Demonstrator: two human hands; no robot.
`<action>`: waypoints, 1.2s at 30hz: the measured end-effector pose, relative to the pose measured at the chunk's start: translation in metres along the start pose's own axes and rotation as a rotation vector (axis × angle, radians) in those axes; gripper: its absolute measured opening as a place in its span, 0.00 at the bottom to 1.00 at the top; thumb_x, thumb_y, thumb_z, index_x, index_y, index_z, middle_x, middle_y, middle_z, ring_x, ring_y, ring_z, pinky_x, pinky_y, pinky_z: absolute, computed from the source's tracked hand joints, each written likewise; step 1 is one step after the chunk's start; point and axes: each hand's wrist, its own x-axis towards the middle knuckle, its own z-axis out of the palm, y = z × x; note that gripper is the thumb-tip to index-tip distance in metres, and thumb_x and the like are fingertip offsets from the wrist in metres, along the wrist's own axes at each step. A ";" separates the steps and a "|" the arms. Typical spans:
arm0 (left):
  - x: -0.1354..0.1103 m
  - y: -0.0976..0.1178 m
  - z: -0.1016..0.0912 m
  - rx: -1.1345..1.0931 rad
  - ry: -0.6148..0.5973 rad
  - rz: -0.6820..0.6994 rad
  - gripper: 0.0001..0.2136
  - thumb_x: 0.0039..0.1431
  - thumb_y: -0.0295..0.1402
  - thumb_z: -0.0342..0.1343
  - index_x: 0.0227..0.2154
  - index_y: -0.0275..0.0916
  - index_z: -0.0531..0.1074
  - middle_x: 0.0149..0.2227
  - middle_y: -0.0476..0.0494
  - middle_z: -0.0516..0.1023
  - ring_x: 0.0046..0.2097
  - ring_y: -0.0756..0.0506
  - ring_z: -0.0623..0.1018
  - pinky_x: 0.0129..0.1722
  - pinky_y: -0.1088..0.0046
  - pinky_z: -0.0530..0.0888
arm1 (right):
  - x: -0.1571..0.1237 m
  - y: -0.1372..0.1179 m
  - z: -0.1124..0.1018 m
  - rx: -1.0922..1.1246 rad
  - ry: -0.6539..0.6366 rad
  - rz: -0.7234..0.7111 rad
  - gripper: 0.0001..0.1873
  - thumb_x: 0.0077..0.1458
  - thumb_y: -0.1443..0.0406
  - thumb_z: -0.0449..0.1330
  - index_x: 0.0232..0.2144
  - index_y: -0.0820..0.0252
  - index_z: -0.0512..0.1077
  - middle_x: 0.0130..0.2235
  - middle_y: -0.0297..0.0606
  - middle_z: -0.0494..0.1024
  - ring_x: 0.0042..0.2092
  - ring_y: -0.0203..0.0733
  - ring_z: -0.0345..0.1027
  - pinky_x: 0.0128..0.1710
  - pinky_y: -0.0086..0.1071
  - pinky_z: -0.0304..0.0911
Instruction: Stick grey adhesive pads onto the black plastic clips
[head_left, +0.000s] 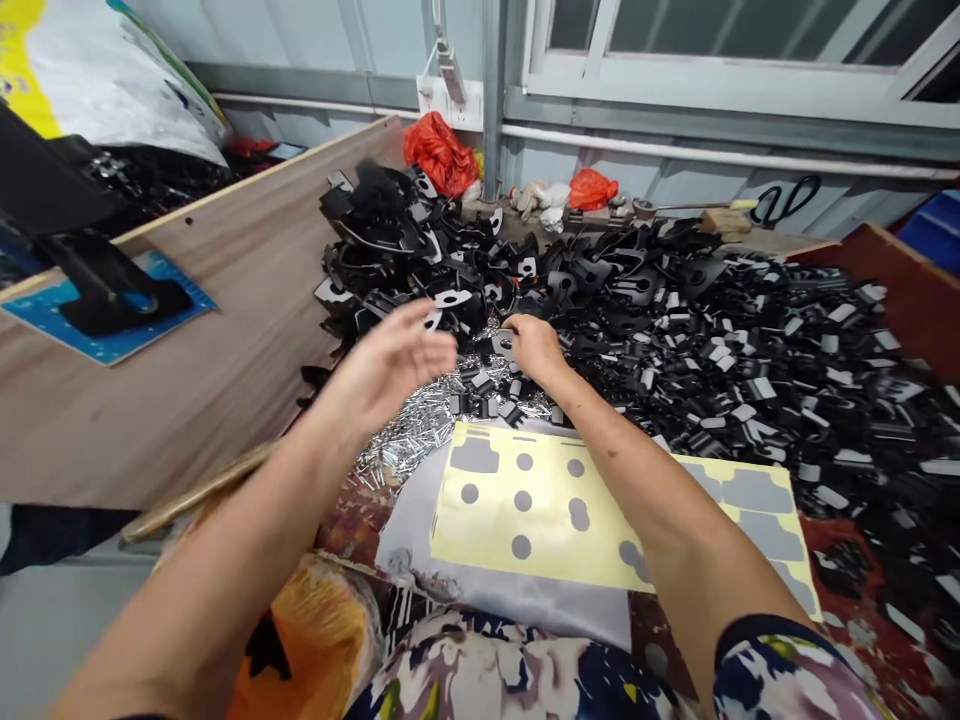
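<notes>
My left hand (397, 365), slightly blurred, hangs in the air with its fingers apart beside the pile of black plastic parts (382, 225). Nothing shows in its palm. My right hand (534, 348) is closed on a black clip-like part with a grey face (503, 344), which has a hole in it. Below the hands lies a heap of silver screws (420, 425). Small black blocks (484, 383) are scattered over the screws. A yellow sticker sheet (555, 540) with grey shapes lies on a grey sheet (420, 500), partly under my right forearm.
Many small black pieces with grey pads (757, 390) cover the right side of the table. A wooden board (247, 330) walls off the left. Red plastic bags (442, 155) and scissors (784, 200) are along the back. An orange-lined container (307, 640) stands at front left.
</notes>
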 end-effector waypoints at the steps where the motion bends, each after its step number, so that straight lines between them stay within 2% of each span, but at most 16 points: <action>1: -0.009 -0.023 0.002 0.016 -0.069 -0.093 0.21 0.61 0.34 0.66 0.56 0.39 0.72 0.39 0.42 0.84 0.41 0.42 0.83 0.44 0.64 0.82 | -0.002 0.001 -0.001 0.015 -0.015 -0.019 0.16 0.60 0.75 0.59 0.45 0.58 0.82 0.47 0.42 0.83 0.49 0.48 0.76 0.55 0.38 0.68; 4: -0.032 -0.083 0.012 -0.033 -0.121 -0.291 0.17 0.61 0.32 0.65 0.52 0.41 0.76 0.37 0.45 0.84 0.38 0.41 0.84 0.41 0.63 0.82 | -0.003 0.012 -0.014 0.157 -0.090 -0.053 0.12 0.61 0.68 0.63 0.45 0.56 0.83 0.41 0.37 0.84 0.42 0.43 0.78 0.49 0.36 0.72; 6: -0.038 -0.111 0.019 -0.111 -0.061 -0.340 0.20 0.58 0.31 0.66 0.53 0.45 0.74 0.38 0.46 0.83 0.39 0.40 0.84 0.42 0.60 0.82 | 0.002 0.024 -0.027 0.188 -0.028 -0.024 0.13 0.64 0.68 0.60 0.46 0.57 0.83 0.41 0.38 0.84 0.42 0.45 0.78 0.50 0.39 0.73; 9: -0.039 -0.135 0.023 -0.182 0.034 -0.330 0.33 0.57 0.32 0.69 0.63 0.51 0.64 0.42 0.46 0.83 0.41 0.41 0.85 0.46 0.61 0.82 | 0.012 0.040 -0.038 -0.059 0.147 0.017 0.18 0.62 0.70 0.61 0.52 0.59 0.81 0.53 0.47 0.81 0.55 0.54 0.73 0.59 0.47 0.68; 11: -0.037 -0.142 0.023 -0.186 0.052 -0.310 0.40 0.57 0.33 0.70 0.68 0.53 0.56 0.44 0.45 0.82 0.42 0.41 0.85 0.49 0.61 0.81 | 0.015 0.045 -0.035 -0.217 0.097 0.001 0.26 0.59 0.70 0.65 0.60 0.58 0.76 0.60 0.48 0.77 0.60 0.57 0.68 0.60 0.47 0.67; 13: -0.037 -0.144 0.021 -0.178 0.054 -0.299 0.43 0.56 0.34 0.71 0.69 0.55 0.53 0.44 0.45 0.81 0.41 0.41 0.85 0.49 0.60 0.81 | 0.016 0.046 -0.028 -0.272 0.005 -0.007 0.26 0.58 0.70 0.65 0.59 0.55 0.77 0.57 0.47 0.79 0.56 0.55 0.71 0.56 0.44 0.68; 15: -0.037 -0.146 0.019 -0.166 0.053 -0.290 0.42 0.55 0.33 0.71 0.69 0.54 0.55 0.43 0.45 0.81 0.40 0.40 0.85 0.48 0.58 0.81 | 0.015 0.046 -0.027 -0.273 -0.010 0.012 0.17 0.58 0.72 0.63 0.48 0.55 0.82 0.48 0.46 0.83 0.49 0.52 0.75 0.51 0.41 0.69; 17: -0.036 -0.147 0.018 -0.155 0.052 -0.279 0.40 0.55 0.32 0.71 0.67 0.51 0.58 0.43 0.43 0.80 0.39 0.39 0.85 0.48 0.57 0.81 | 0.014 0.048 -0.035 -0.274 0.037 0.041 0.13 0.59 0.73 0.60 0.39 0.57 0.83 0.43 0.47 0.84 0.47 0.52 0.75 0.49 0.41 0.69; 20: -0.037 -0.149 0.020 -0.123 0.054 -0.255 0.35 0.55 0.31 0.71 0.64 0.45 0.62 0.43 0.42 0.79 0.40 0.40 0.85 0.50 0.57 0.80 | -0.002 0.051 -0.059 -0.187 0.216 0.085 0.15 0.62 0.70 0.56 0.41 0.57 0.82 0.45 0.47 0.85 0.48 0.53 0.76 0.51 0.44 0.68; 22: -0.041 -0.150 0.027 -0.096 0.050 -0.223 0.32 0.55 0.33 0.71 0.61 0.43 0.66 0.43 0.42 0.78 0.41 0.42 0.84 0.50 0.58 0.79 | -0.028 0.045 -0.067 0.028 0.338 0.099 0.14 0.63 0.67 0.55 0.44 0.57 0.81 0.45 0.45 0.85 0.46 0.52 0.77 0.51 0.44 0.69; 24: -0.047 -0.149 0.038 -0.119 0.030 -0.183 0.32 0.55 0.36 0.73 0.61 0.44 0.68 0.45 0.41 0.79 0.45 0.41 0.83 0.51 0.59 0.78 | -0.067 0.028 -0.060 0.350 0.343 0.104 0.12 0.61 0.64 0.58 0.45 0.56 0.79 0.42 0.42 0.85 0.40 0.48 0.78 0.46 0.42 0.72; 26: -0.055 -0.145 0.050 -0.188 0.025 -0.131 0.33 0.54 0.36 0.73 0.62 0.46 0.68 0.50 0.40 0.79 0.50 0.41 0.82 0.51 0.62 0.77 | -0.111 0.003 -0.041 0.663 0.221 0.114 0.11 0.59 0.62 0.60 0.45 0.55 0.75 0.40 0.38 0.84 0.36 0.45 0.79 0.40 0.38 0.74; 28: -0.059 -0.137 0.057 -0.203 0.047 -0.109 0.31 0.52 0.33 0.72 0.59 0.45 0.71 0.48 0.43 0.79 0.47 0.43 0.81 0.46 0.68 0.76 | -0.151 -0.021 -0.021 0.821 0.044 0.098 0.10 0.59 0.63 0.62 0.45 0.53 0.73 0.42 0.37 0.84 0.42 0.44 0.80 0.44 0.38 0.75; 30: -0.058 -0.126 0.053 -0.135 0.083 -0.136 0.27 0.50 0.29 0.71 0.54 0.43 0.73 0.40 0.46 0.79 0.38 0.47 0.79 0.38 0.73 0.74 | -0.181 -0.035 -0.011 0.821 -0.069 0.105 0.12 0.61 0.64 0.61 0.47 0.51 0.73 0.46 0.37 0.84 0.49 0.45 0.80 0.51 0.40 0.75; 32: -0.053 -0.113 0.040 -0.068 0.137 -0.168 0.25 0.50 0.27 0.69 0.51 0.44 0.71 0.34 0.49 0.78 0.32 0.48 0.77 0.32 0.75 0.72 | -0.201 -0.038 -0.011 0.731 -0.045 0.154 0.13 0.63 0.65 0.60 0.50 0.50 0.72 0.49 0.38 0.83 0.50 0.45 0.80 0.51 0.41 0.75; 36: -0.040 -0.090 0.012 0.007 0.201 -0.127 0.24 0.48 0.24 0.65 0.47 0.45 0.65 0.36 0.50 0.78 0.32 0.50 0.76 0.32 0.77 0.73 | -0.222 -0.032 -0.016 0.565 -0.008 0.132 0.11 0.67 0.66 0.55 0.48 0.52 0.75 0.46 0.40 0.82 0.46 0.47 0.79 0.46 0.42 0.75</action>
